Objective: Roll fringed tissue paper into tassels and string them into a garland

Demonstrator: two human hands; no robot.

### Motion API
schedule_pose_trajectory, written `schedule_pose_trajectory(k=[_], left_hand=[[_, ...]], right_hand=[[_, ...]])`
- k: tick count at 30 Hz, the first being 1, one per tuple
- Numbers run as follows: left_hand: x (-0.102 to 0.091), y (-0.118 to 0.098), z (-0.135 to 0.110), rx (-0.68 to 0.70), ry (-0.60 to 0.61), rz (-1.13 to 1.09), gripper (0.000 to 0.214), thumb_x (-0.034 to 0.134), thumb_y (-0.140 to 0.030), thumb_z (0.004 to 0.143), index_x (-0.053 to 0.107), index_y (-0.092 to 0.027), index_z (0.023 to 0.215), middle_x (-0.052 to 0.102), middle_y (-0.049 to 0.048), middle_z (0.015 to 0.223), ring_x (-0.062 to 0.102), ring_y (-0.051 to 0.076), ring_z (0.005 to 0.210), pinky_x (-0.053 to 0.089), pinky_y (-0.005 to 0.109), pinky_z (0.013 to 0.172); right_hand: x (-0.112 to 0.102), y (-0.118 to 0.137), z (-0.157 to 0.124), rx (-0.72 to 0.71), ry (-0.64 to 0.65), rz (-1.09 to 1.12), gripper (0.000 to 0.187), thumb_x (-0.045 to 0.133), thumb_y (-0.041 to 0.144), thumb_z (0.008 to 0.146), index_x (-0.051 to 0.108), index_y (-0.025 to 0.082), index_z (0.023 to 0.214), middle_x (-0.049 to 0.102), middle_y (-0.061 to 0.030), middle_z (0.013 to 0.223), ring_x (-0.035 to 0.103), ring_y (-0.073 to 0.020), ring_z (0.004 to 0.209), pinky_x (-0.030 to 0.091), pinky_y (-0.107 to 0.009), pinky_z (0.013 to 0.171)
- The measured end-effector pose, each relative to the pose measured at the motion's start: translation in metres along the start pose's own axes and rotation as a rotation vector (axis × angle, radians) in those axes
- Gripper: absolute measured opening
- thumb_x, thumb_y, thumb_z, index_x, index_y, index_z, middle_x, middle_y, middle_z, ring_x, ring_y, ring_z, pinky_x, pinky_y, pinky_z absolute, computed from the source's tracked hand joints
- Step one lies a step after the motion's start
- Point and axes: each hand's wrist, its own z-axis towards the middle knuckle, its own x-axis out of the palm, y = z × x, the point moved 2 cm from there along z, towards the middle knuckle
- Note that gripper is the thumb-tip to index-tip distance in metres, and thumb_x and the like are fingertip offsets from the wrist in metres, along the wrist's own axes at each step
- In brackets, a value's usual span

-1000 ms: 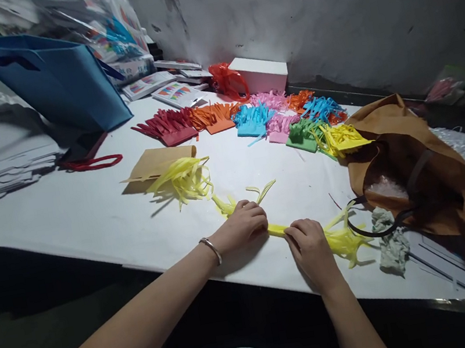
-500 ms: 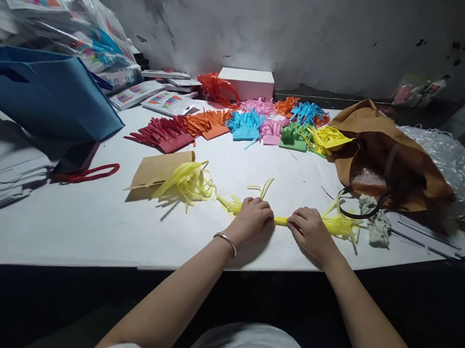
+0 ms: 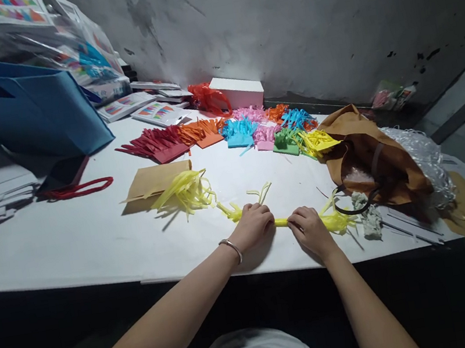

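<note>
A yellow tissue-paper tassel [image 3: 281,222] lies across the white table near its front edge, rolled tight in the middle and fringed at both ends. My left hand [image 3: 253,225], with a silver bangle at the wrist, is closed on the rolled part's left side. Closed on the right side of the same roll is my right hand [image 3: 310,229], its fingertips pinching it. A short stretch of twisted paper shows between the hands. Two thin yellow strips [image 3: 263,192] lie just beyond my left hand. Further left, more yellow fringe [image 3: 186,192] rests on a folded brown paper piece [image 3: 158,180].
Fringed paper bundles in dark red [image 3: 157,144], orange, blue, pink, green and yellow line the back. A brown bag [image 3: 371,158] stands open at right, beside a crumpled grey-green lump [image 3: 371,222]. A blue bag [image 3: 37,111] stands left, near a red cord loop [image 3: 80,188].
The camera view has turned slightly, shifting the background things left. Both hands keep their hold on the yellow tassel, with hardly any visible movement.
</note>
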Motion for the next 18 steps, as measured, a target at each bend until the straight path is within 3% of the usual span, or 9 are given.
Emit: schedule_pose_trajectory(k=[18], left_hand=[[-0.0052, -0.0019, -0.0037, -0.043, 0.024, 0.019, 0.019, 0.055, -0.009, 0.093, 0.062, -0.018, 0.078, 0.064, 0.0007, 0.082, 0.053, 0.018, 0.082, 0.031, 0.038, 0.084]], right_hand=[[-0.0037, -0.0022, -0.0070, -0.037, 0.011, -0.007, 0.014, 0.052, 0.016, 0.097, 0.062, 0.021, 0.091, 0.063, -0.0027, 0.089, 0.054, -0.0195, 0.086, 0.035, -0.039, 0.090]])
